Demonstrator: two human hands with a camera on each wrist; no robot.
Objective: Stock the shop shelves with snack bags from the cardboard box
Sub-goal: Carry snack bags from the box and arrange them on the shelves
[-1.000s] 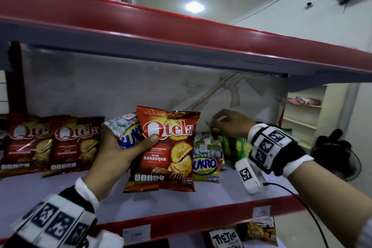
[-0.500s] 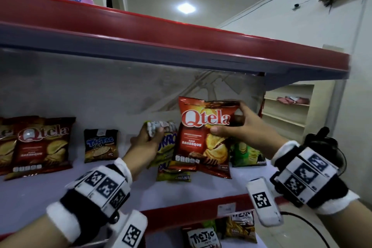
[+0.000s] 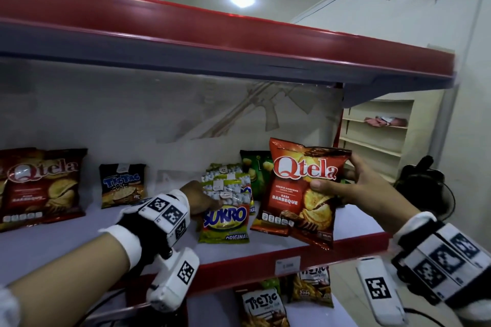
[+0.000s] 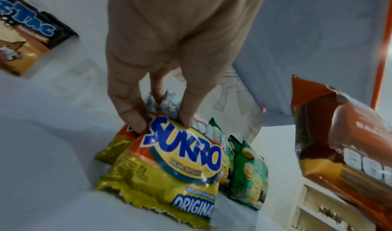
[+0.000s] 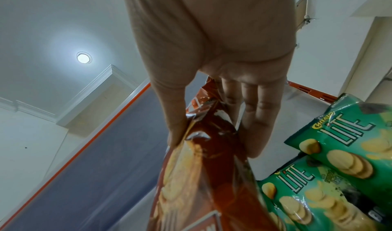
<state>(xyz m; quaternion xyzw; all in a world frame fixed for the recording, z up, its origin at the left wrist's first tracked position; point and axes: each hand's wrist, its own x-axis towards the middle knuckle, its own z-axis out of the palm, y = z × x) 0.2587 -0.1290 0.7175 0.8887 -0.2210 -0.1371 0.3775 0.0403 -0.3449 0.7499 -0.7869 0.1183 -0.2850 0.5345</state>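
My right hand (image 3: 332,177) holds a red Qtela barbeque bag (image 3: 300,194) by its upper right part, thumb on the front and fingers behind; the bag's bottom reaches the shelf's red front edge (image 3: 265,271). The right wrist view shows the same hand (image 5: 212,146) pinching the Qtela bag (image 5: 201,184). My left hand (image 3: 202,199) grips the top of a yellow Sukro bag (image 3: 225,220) that stands on the shelf. In the left wrist view, thumb and fingers of the left hand (image 4: 161,122) pinch that Sukro bag (image 4: 180,159), with more Sukro bags behind. No cardboard box is in view.
Green Chitato Lite bags (image 5: 339,150) stand behind the Qtela bag. Further left stand a Tic Tac bag (image 3: 121,184) and more Qtela bags (image 3: 42,186). The upper shelf (image 3: 212,42) hangs close overhead. More bags (image 3: 263,305) lie on the shelf below. A black fan (image 3: 422,180) stands at right.
The Qtela bag passed from my left hand to my right and moved right and down toward the shelf. My left hand kept the Sukro bag and set it down on the shelf.
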